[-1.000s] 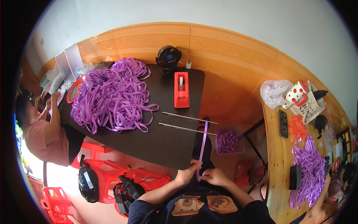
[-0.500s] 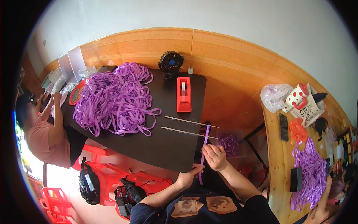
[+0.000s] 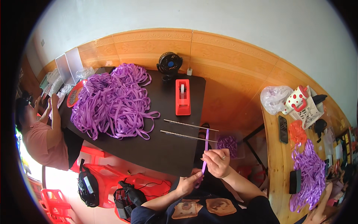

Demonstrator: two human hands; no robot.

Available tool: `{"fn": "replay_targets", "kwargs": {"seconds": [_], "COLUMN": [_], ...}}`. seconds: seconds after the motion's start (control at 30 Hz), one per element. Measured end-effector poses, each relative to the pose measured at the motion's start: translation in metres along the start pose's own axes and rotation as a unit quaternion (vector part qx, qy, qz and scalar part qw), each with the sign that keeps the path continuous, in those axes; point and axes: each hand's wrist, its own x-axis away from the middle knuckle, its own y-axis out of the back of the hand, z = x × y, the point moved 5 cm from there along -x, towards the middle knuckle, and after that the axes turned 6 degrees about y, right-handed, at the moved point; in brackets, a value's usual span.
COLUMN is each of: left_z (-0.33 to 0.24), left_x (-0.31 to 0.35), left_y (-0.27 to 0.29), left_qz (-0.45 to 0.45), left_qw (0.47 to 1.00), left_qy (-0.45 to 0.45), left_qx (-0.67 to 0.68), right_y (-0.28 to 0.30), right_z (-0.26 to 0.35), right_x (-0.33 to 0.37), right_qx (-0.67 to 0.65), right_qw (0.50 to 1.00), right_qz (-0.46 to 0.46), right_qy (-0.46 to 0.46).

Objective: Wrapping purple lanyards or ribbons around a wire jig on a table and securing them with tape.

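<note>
A narrow purple ribbon (image 3: 206, 143) runs from two thin metal rods (image 3: 190, 136) down to my hands. The rods lie on the dark table, their right ends sticking out past its edge. My left hand (image 3: 189, 183) is closed on the lower part of the ribbon, with a purple bit showing below its fingers. Just above and to the right, my right hand (image 3: 217, 162) pinches with curled fingers at the ribbon; its fingertips are partly hidden. A big tangled heap of purple ribbon (image 3: 112, 100) covers the table's left part.
On the dark table (image 3: 160, 156) stand a red tape dispenser (image 3: 182, 98) and a black fan (image 3: 169, 64). A clear bin of purple ribbon (image 3: 228, 146) sits below its right edge. Red stools and black bags are at lower left. Other people work at left and at the wooden table (image 3: 278, 168).
My hands have come closer together and slightly lower on the ribbon. The loose end that hung below my left hand now looks gathered beside it. The whole view has shifted a little.
</note>
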Motion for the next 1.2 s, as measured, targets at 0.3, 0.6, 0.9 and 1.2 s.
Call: {"fn": "replay_targets", "kwargs": {"seconds": [0.3, 0.6, 0.9, 1.2], "left_z": [0.025, 0.026, -0.009, -0.026], "left_x": [-0.036, -0.064, -0.115, -0.145], "left_y": [0.023, -0.001, -0.017, -0.026], "left_qz": [-0.071, -0.07, -0.09, -0.191], "left_qw": [0.996, 0.995, 0.963, 0.926], "left_qy": [0.04, -0.004, -0.173, -0.28], "left_qx": [-0.033, -0.076, -0.188, -0.168], "right_y": [-0.017, -0.107, -0.133, -0.126], "right_z": [-0.114, -0.182, -0.175, -0.114], "right_x": [-0.057, 0.019, 0.068, 0.12], "right_qx": [-0.258, -0.45, -0.486, -0.547], "right_qw": [0.932, 0.731, 0.589, 0.465], "right_qz": [-0.026, -0.005, -0.013, -0.023], "right_qy": [-0.252, -0.514, -0.645, -0.696]}}
